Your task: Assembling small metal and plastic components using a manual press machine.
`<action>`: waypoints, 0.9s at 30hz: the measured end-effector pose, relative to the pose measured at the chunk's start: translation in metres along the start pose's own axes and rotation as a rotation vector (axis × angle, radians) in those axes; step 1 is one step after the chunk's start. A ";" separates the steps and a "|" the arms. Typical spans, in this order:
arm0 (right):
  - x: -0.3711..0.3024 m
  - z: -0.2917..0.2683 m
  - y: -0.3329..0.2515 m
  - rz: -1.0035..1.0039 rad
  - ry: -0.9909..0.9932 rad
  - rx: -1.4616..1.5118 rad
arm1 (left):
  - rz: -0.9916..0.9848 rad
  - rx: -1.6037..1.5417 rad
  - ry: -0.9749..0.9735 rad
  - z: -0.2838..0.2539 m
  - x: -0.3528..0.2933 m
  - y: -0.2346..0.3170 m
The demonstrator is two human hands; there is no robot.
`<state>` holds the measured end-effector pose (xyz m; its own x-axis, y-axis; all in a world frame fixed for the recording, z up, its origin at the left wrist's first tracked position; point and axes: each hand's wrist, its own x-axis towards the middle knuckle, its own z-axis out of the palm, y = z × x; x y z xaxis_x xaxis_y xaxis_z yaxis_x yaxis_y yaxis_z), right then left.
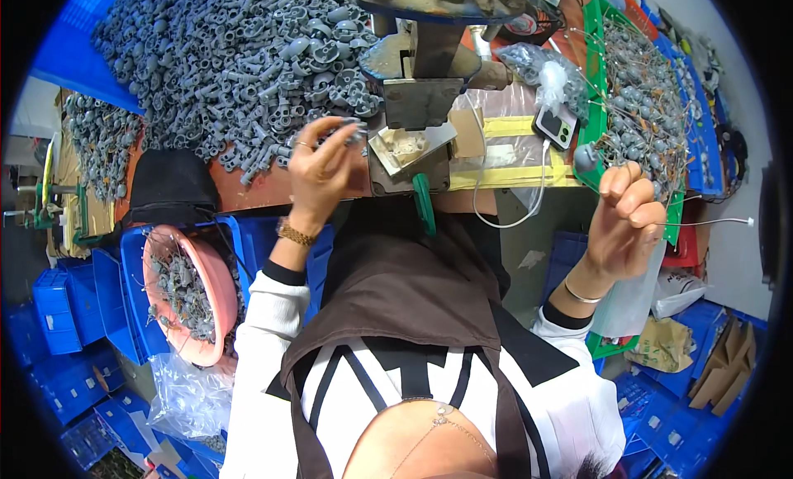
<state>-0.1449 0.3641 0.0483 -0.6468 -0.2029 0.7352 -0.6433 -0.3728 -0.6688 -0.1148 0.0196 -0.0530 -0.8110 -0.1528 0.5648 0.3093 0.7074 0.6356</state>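
Observation:
My left hand (320, 169) is raised at the edge of a large heap of grey plastic parts (239, 66). Its thumb and fingers pinch a small grey plastic part (355, 132), just left of the press head (424, 103). Under that head sits a pale fixture block (403, 149), with a green handle (424, 202) sticking out toward me. My right hand (629, 223) is closed on a thin wire, whose white-tipped end (727, 221) juts out to the right. A rounded grey part (586, 158) shows beside its fingertips; whether the wire joins it I cannot tell.
A green tray (591, 74) of wired grey parts stands at the right. Near the press lie a phone (556, 125) with a white cable (541, 190) and a clear plastic bag (545, 70). At the left are a black pouch (173, 186) and a pink basin (216, 289) of parts.

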 end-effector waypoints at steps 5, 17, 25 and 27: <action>-0.001 0.023 -0.001 0.033 0.028 0.057 | 0.213 -0.019 -0.026 0.043 -0.006 0.025; -0.001 0.060 -0.013 0.755 -0.262 0.069 | 0.199 0.422 -0.050 -0.002 -0.005 -0.014; -0.023 0.090 0.020 1.032 -0.318 0.112 | 0.459 0.541 -0.304 0.001 0.011 -0.040; -0.031 0.096 0.035 0.949 -0.245 -0.007 | 0.401 0.300 -0.214 -0.002 0.012 -0.038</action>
<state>-0.1081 0.2706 0.0129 -0.7944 -0.5980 -0.1063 0.0974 0.0474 -0.9941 -0.1351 -0.0101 -0.0691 -0.7511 0.2917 0.5923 0.4856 0.8519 0.1962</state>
